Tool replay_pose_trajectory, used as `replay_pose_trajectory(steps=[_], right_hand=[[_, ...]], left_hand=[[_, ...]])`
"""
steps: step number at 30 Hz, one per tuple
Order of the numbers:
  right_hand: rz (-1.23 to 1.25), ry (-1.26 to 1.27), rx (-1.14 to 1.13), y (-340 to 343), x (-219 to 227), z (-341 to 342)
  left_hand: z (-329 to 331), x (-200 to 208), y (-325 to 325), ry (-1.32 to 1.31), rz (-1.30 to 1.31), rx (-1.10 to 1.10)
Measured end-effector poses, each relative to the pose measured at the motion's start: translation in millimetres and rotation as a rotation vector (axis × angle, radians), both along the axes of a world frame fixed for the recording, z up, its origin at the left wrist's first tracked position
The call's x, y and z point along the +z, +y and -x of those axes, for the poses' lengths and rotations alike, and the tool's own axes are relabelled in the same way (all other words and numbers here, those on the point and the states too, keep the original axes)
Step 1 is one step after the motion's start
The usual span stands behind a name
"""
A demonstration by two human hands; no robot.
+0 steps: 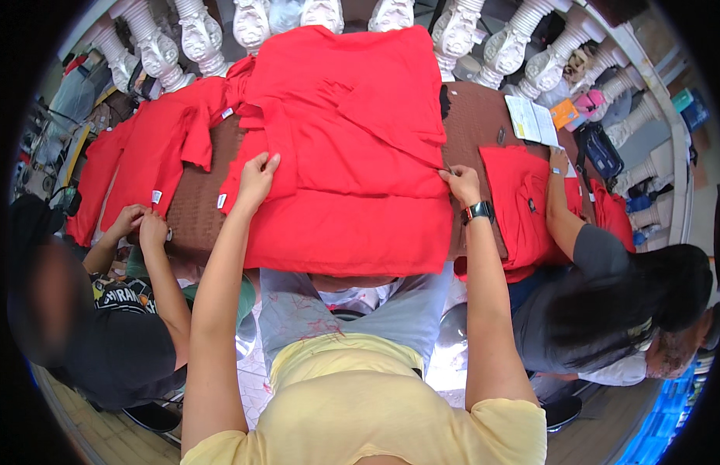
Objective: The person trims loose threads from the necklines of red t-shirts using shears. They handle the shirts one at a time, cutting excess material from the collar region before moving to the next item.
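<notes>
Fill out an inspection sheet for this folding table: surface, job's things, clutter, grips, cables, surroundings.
Surface: brown table, mostly covered by cloth.
Job's things: red garment spread flat at centre, lower edge hanging over the table's near side.
Clutter: more red garments at left, a red stack at right, an open booklet.
Grips: left hand and right hand each pinch a side edge of the garment; a watch on the right wrist.
Cables: nothing seen.
Surroundings: white balusters behind; a seated person each side.
</notes>
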State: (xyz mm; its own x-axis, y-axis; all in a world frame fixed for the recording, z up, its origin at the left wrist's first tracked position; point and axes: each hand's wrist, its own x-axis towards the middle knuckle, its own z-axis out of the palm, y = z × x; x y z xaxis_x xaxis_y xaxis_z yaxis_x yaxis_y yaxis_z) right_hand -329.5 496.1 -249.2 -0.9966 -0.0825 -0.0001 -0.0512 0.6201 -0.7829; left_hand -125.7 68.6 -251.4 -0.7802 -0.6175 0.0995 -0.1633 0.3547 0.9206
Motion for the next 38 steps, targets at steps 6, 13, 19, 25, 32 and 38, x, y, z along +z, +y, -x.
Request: replay_pose_trajectory(steps=[6,13,19,25,32,38], right_hand=[[0.943,-0.28,0.066,11,127,5],[0.931,0.165,0.368,31,292,37],[0.866,0.306,0.278,15,323,29],[0.727,0.378,0.235,16,309,18],[0.436,0.213,0.347,-10,305,60],[0.757,0.434,0.424,42,324,173]], left_hand=[[3,152,-18,0.63,-0.12,0.187],[-13,295,-102,0.81,-0.118,-0.096],[-23,311,-107,0.657,-0.05,-0.018],[-35,298,-116,0.557,-0.052,-0.268],[-3,301,-201,0.201,0.18,-0.249],[7,315,-92,0.99,0.251,-0.193]])
